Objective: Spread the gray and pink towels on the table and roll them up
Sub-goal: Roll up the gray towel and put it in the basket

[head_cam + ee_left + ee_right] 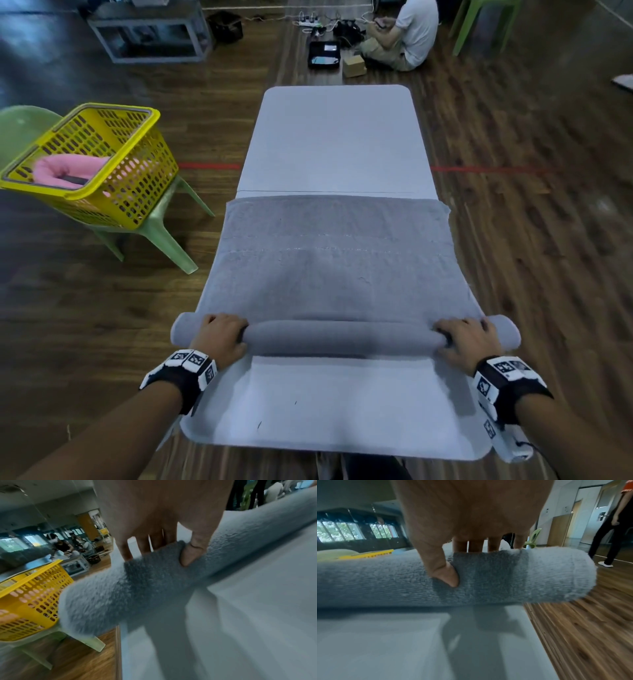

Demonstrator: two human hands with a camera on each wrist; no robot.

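Note:
A gray towel lies spread across the white table, its near end wound into a thick roll. My left hand grips the roll near its left end, fingers over the top and thumb pressed into the near side of the roll. My right hand grips the roll near its right end the same way, thumb in front. Both ends of the roll stick out past the table's sides. The pink towel sits bunched in the yellow basket.
The basket rests on a green plastic chair left of the table. A bare strip of table lies between the roll and me. A person sits on the wooden floor beyond the table's far end, with boxes and cables; another person walks at the right.

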